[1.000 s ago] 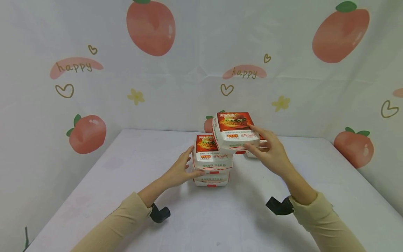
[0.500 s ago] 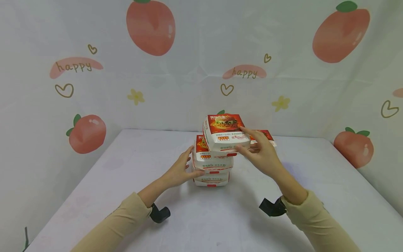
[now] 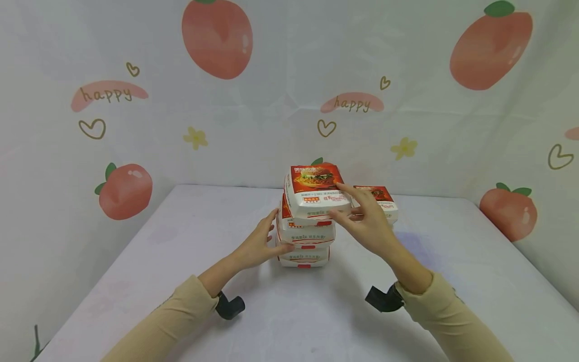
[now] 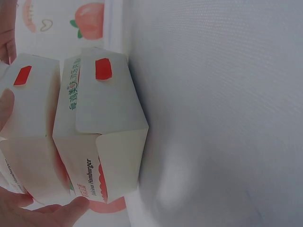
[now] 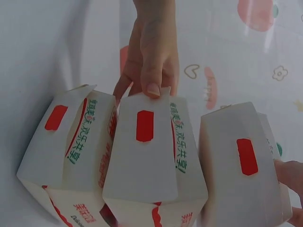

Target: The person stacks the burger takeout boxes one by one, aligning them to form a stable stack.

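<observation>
Two white hamburger boxes stand stacked mid-table, the upper one (image 3: 309, 235) on the lower one (image 3: 303, 258). My left hand (image 3: 258, 246) holds the upper box at its left side, thumb on the front; in the left wrist view a fingertip (image 4: 75, 208) reaches the lower box. A third hamburger box (image 3: 314, 177), its red lid printed with a burger, is in my right hand (image 3: 368, 223), which grips its right side. This box sits over the stack, slightly tilted in the right wrist view, with a narrow gap at one edge. Whether it touches the stack I cannot tell.
Another hamburger box (image 3: 382, 198) stands behind my right hand, partly hidden by it. The white-covered table (image 3: 190, 226) reaches back to a fruit-printed curtain (image 3: 271, 125). Black wrist mounts (image 3: 229, 306) hang under both sleeves.
My right hand has moved left and slightly down with the third box, bringing it over the stack. More of the box behind shows. My left hand has stayed on the stack.
</observation>
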`<state>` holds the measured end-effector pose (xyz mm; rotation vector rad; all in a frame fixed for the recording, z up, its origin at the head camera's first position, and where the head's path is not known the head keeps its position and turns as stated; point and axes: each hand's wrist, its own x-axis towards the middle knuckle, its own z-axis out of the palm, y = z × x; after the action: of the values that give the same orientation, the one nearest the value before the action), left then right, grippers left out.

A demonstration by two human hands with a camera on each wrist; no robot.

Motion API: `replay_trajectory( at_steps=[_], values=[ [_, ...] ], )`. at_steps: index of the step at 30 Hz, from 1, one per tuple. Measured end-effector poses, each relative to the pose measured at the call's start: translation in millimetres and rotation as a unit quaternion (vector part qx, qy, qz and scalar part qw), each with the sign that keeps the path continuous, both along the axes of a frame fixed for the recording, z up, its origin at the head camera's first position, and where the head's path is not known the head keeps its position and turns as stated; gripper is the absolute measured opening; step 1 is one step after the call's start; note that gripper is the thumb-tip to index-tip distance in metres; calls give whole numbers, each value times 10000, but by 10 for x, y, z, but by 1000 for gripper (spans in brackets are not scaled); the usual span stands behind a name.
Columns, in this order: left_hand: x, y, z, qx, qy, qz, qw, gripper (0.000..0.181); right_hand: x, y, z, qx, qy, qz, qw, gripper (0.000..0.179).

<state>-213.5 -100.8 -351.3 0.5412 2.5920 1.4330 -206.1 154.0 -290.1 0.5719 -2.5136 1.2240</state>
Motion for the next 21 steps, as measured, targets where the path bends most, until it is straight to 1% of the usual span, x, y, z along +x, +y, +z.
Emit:
replay_trajectory(
  at_steps=[8,21],
  values=[
    [-8,1,2,17,-3,-37,10000,101,16,-77,15,55,-45,-48,10000,60],
    [-5,7,0,16,38,-48,10000,99,64,-173,47,270,-148,-294,9991,60]
  ],
)
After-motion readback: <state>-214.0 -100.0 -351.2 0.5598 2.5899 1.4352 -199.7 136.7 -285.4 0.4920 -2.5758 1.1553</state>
